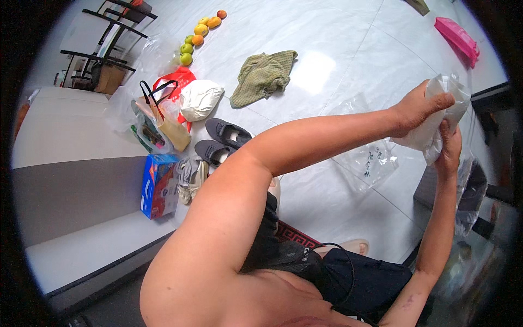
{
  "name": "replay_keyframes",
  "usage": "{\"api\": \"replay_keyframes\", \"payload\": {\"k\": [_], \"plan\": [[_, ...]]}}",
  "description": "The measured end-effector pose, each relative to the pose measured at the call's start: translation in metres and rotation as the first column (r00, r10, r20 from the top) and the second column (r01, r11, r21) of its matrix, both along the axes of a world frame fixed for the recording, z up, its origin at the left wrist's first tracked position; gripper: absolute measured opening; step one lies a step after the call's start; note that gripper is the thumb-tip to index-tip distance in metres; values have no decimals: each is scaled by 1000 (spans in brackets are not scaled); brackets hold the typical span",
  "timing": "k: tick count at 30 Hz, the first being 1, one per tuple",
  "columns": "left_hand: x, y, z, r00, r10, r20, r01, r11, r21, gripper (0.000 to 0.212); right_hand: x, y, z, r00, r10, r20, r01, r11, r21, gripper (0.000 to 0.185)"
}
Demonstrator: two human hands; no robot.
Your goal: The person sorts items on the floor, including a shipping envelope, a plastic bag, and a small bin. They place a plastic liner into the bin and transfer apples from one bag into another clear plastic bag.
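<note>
At the upper right my left hand (416, 108) grips a crumpled translucent plastic bag (425, 126), its thumb lying across the top of the bundle. Just below it my right hand (450, 147) is closed on the lower part of the same bag. Which contents the bag has, if any, cannot be told. Under my left forearm a clear plastic bag (374, 163) with handwriting lies on the tiled floor. A patterned green cloth (265, 77) lies crumpled on the floor, upper middle.
Fruit (201, 30) lies in a row at the top left. Below are a white bag (201, 100), a beige bag (173, 131), dark shoes (224, 133), light shoes (192, 175) and a blue box (159, 186) beside a cabinet. A pink package (457, 41) lies at the upper right.
</note>
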State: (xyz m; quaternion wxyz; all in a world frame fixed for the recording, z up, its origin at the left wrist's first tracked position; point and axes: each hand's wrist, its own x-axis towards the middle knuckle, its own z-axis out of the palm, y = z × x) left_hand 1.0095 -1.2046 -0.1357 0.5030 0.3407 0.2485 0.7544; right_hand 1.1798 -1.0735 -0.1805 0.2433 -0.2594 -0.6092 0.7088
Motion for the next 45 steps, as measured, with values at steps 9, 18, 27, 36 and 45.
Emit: {"api": "replay_keyframes", "payload": {"k": [9,18,27,36,45], "plan": [[8,-9,-6,940,323,-107,-340,901,-271,50,-27,-48,-5,992,-92,81,66,958,277,48],[21,-13,-15,884,423,-201,-466,755,-461,68,-38,-72,-11,988,-118,102,56,880,472,41],[9,4,-53,832,434,-345,-554,674,-489,55,-46,-84,-15,839,-355,411,-133,599,790,52],[-37,-1,-30,994,106,12,-100,963,-249,33,-23,-54,-17,1000,27,-13,-26,998,53,87],[-7,4,1,948,317,-28,-318,940,-126,28,-11,-52,-19,988,33,-149,-90,913,-397,76]]}}
